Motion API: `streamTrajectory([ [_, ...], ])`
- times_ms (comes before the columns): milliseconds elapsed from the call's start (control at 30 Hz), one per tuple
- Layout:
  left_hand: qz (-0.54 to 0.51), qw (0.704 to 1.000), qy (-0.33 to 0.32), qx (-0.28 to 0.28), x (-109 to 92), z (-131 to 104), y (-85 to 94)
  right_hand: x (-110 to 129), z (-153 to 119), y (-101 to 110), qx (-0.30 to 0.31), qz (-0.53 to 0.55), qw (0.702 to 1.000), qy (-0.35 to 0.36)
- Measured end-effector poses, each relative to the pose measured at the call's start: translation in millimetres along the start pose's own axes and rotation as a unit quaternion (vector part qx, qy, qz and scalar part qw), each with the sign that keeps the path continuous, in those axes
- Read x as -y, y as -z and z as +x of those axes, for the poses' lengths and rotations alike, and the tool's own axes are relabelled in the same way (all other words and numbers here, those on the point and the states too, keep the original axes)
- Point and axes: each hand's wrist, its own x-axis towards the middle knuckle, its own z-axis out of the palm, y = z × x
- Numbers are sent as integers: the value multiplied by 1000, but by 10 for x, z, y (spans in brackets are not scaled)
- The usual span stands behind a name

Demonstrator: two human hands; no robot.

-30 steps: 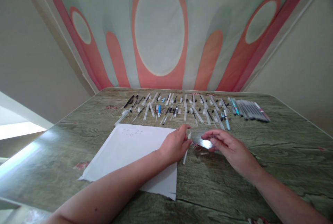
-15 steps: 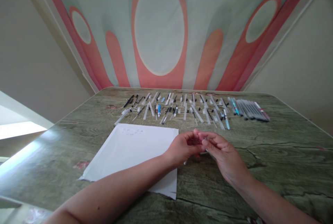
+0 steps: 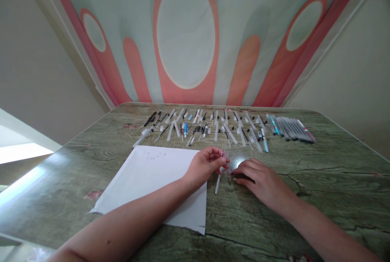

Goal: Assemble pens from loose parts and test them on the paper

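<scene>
My left hand [image 3: 207, 164] is over the right edge of a white paper sheet [image 3: 158, 185], with thumb and fingers pinched together. What they hold is small, partly clear and pinkish, and too blurred to name. Just below these fingers a thin white stick-like piece [image 3: 217, 185] lies on the table, close to the paper's edge. To the right, my right hand [image 3: 258, 176] is low at the tabletop, fingers bent and closed at the tips; anything between them is hidden. A bright glint shows on the wood beside its fingertips.
Two rows of pen parts [image 3: 216, 132], with clear barrels, refills and caps, lie across the far side of the wood-patterned table [image 3: 304, 189]. At the far right is a group of pens [image 3: 292, 128] side by side. Small marks are on the paper's top edge.
My hands were together at the fingertips; now they are apart. The left has moved left, and the right has lowered to the table. The white stick-like piece shows more fully.
</scene>
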Motion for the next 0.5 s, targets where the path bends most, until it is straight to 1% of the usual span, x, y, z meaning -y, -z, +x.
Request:
streamTrajectory([
  [133,-7,1000,-16,8,21,-5,-10,51,12,-48,25,-58,998,28],
  [233,-18,999,-22,23,34,-11,-15,67,11,-65,31,-62,997,17],
  [300,-27,999,-19,29,30,-18,-16,67,6,-60,21,-24,999,-17],
  [367,-37,998,-13,39,17,-28,-21,71,5,-36,1,36,997,-72],
  [433,-47,997,-4,55,1,-43,-33,83,8,3,-17,104,986,-128],
  [500,-53,996,12,75,-12,-60,-49,95,11,43,-35,178,969,-166],
])
